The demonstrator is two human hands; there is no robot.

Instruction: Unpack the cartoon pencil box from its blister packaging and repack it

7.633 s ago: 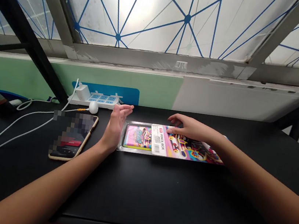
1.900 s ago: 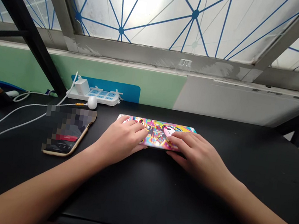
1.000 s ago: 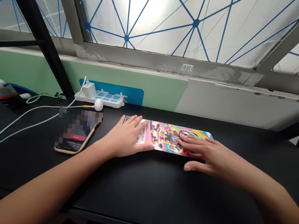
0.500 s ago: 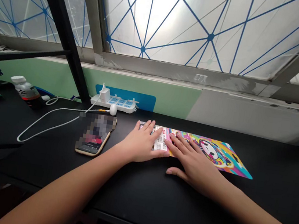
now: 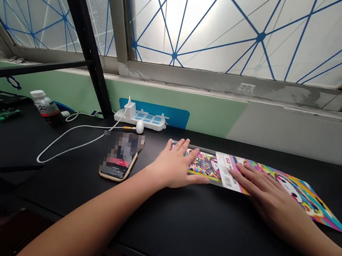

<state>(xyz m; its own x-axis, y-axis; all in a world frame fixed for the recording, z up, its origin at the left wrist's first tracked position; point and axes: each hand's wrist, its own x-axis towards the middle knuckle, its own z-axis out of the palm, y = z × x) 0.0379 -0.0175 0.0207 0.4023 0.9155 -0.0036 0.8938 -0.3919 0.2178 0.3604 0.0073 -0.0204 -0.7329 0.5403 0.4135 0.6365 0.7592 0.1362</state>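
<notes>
On the desk (image 5: 176, 226), it's one pencil box (image 5: 205, 165) in one tray, one printed card (image 5: 291, 188): your left hand (image 5: 173, 165), fingers spread, touches the box; your right hand (image 5: 265, 193) lies flat, unclenched, on the card.

Multicoloured card sleeve (image 5: 296, 190), seemingly cartoon-patterned

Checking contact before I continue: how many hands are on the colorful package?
2: the left hand over the left end of the clear tray, the right hand on the printed card. No others show.
</notes>
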